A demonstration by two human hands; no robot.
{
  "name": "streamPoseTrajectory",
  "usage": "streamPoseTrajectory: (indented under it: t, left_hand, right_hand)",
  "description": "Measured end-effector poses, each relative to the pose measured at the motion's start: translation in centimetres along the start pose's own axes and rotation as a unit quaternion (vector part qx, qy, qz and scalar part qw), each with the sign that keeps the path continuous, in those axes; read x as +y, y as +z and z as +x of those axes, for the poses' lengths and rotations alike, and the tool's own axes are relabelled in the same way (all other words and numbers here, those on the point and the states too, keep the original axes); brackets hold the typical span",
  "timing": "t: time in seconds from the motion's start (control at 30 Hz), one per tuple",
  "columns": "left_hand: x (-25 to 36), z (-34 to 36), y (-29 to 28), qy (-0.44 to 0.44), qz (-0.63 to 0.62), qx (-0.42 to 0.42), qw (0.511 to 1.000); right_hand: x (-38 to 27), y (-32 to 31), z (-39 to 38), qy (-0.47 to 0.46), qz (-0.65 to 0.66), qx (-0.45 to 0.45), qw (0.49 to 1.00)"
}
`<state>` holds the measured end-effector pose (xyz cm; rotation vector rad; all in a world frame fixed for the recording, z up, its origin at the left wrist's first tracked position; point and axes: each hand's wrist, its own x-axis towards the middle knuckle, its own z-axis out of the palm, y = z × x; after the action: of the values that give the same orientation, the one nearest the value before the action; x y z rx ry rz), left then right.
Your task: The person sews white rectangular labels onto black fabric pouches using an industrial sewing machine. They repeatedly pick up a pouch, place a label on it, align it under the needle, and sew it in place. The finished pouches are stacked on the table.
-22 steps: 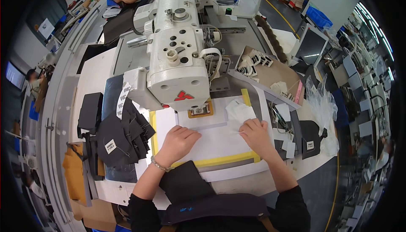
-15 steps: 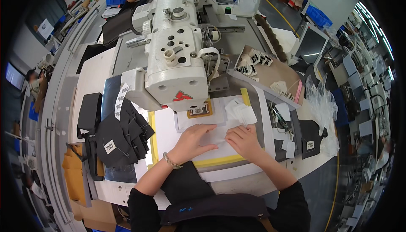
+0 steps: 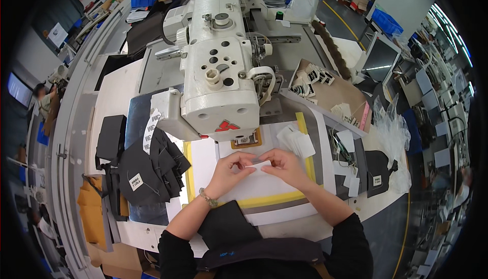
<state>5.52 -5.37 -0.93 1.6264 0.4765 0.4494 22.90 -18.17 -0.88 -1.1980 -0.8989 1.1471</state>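
Lettered labels (image 3: 135, 182) — on black pieces (image 3: 151, 180)

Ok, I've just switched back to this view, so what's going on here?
A person is holding a small white piece between the fingertips of the left hand and right hand, in front of a white sewing machine. More white pieces lie fanned out just beyond the right hand. Dark pieces are piled to the left, one with a pale label, and an open tray sits right of the machine.
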Motion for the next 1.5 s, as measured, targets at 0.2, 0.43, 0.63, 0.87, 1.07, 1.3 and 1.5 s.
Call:
streamPoseTrajectory:
  t: [0.2, 0.43, 0.63, 0.87, 1.07, 1.3, 1.5]
  left_hand:
    - [-0.6, -0.5, -0.6, 0.037, 0.011, 0.019, 0.999]
    - [-0.7, -0.6, -0.6, 0.026, -0.008, -0.002, 1.0]
    - [0.7, -0.5, -0.2, 0.071, 0.096, -0.023, 0.993]
    - [0.5, -0.7, -0.1, 0.107, 0.134, -0.002, 0.985]
    - [0.5, -0.7, -0.3, 0.097, 0.113, -0.018, 0.989]
    - [0.8, -0.8, -0.3, 0.109, 0.107, -0.02, 0.988]
    - [1.1, -0.9, -0.4, 0.081, 0.101, -0.027, 0.991]
  right_hand:
    - [0.0, -0.9, -0.1, 0.108, 0.04, -0.046, 0.992]
    - [-0.2, -0.6, -0.3, 0.115, -0.002, 0.009, 0.993]
    - [0.8, 0.4, -0.6, 0.085, 0.012, 0.029, 0.996]
    - [0.4, 0.4, -0.6, 0.103, 0.016, 0.005, 0.995]
    - [0.4, 0.0, -0.3, 0.123, 0.078, -0.025, 0.989]
    - [0.1, -0.1, -0.2, 0.139, 0.087, -0.04, 0.986]
    - [0.2, -0.2, -0.3, 0.137, 0.1, -0.047, 0.984]
